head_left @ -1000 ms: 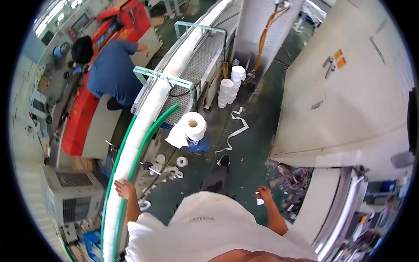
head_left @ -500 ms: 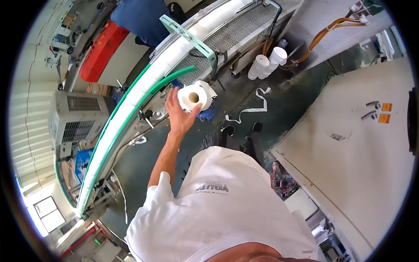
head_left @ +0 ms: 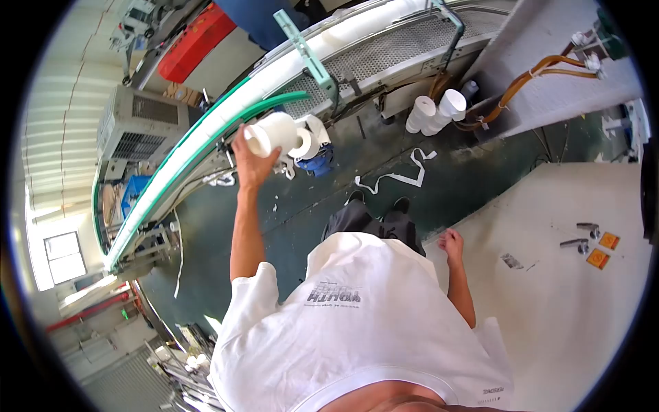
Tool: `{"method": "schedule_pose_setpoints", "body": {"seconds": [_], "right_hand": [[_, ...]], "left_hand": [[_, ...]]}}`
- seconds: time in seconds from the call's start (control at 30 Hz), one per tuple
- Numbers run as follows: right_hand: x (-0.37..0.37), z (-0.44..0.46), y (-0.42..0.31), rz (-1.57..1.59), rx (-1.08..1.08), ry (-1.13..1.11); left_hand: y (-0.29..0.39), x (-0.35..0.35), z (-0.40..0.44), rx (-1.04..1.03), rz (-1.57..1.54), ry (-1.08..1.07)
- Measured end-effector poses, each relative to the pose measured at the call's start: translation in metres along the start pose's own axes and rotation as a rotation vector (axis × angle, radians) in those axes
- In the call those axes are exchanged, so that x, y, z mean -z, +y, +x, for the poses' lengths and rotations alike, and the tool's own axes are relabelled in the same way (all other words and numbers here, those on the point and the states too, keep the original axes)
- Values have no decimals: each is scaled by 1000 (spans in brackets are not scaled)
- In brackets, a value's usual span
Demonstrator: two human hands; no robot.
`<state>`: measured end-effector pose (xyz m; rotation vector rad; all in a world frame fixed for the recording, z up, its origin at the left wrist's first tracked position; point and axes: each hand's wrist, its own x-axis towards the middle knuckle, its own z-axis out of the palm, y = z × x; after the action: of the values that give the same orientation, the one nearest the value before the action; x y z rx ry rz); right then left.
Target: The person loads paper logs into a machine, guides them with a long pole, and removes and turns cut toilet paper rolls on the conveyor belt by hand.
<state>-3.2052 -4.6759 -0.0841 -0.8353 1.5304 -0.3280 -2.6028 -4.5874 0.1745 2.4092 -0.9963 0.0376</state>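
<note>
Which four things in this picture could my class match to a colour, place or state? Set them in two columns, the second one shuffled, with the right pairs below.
Column one:
1. Left hand
2. Long paper strip
3. Curved side rails
4. Square stickers

Column two:
A. Green
B. Orange
C. Gripping a white paper roll
D. Lying on the floor

Pairs: 1-C, 2-D, 3-A, 4-B
</note>
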Motion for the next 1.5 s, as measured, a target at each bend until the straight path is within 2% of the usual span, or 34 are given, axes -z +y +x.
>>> {"method": "schedule_pose_setpoints", "body": {"seconds": [0.03,0.1,0.27,0.37,0.5,0.53,0.57,0.63,0.7,0.77,0.8,0.83,0.87,0.9,0.93,1.03,1.23,1.33,1.43,1.47,1.5], "right_hand": [[-4,8,-9,-21,53,-27],[-24,18,-40,-126,118,-94],[-120,-8,-152,-221,450,-438],[-192,-91,-260,-293,776,-654],[-266,-169,-353,-455,1325,-702],[-282,-177,-364,-472,1340,-768],[-297,-182,-373,-489,1354,-831],[-322,-190,-380,-499,1390,-951],[-334,-196,-371,-534,1254,-1141],[-353,-187,-344,-523,1185,-1022],[-359,-177,-337,-473,1167,-988],[-361,-177,-339,-423,1150,-951],[-358,-178,-340,-368,1255,-763],[-349,-178,-347,-362,1366,-632],[-340,-178,-354,-326,1432,-572],[-315,-182,-371,-338,1647,-425],[-286,-178,-367,-437,1701,-221],[-267,-180,-366,-529,1778,-78],[-242,-182,-363,-733,1776,-154],[-230,-178,-363,-916,1664,-380],[-225,-182,-363,-859,1524,-557]], "left_hand": [[1,17,-8,20,5,68],[-22,36,-24,118,-298,114],[-6,70,-76,618,-1448,71],[13,73,-90,628,-1957,-41],[35,75,-97,579,-2290,-358],[41,73,-102,560,-2419,-375],[46,78,-101,664,-2424,-404],[43,75,-100,648,-2472,-524],[38,75,-99,550,-2527,-609],[23,75,-93,505,-2544,-738],[22,73,-93,478,-2562,-712],[18,74,-93,528,-2423,-534],[15,75,-92,586,-2255,-381],[13,78,-90,491,-2100,-330],[-5,74,-88,364,-2034,-539],[-26,66,-79,210,-1818,-741],[-7,74,-50,136,-1665,-929],[6,82,-42,113,-1605,-952],[7,85,-36,104,-1496,-1008],[7,86,-34,69,-1466,-1039],[7,88,-34,49,-1413,-1086]]}}
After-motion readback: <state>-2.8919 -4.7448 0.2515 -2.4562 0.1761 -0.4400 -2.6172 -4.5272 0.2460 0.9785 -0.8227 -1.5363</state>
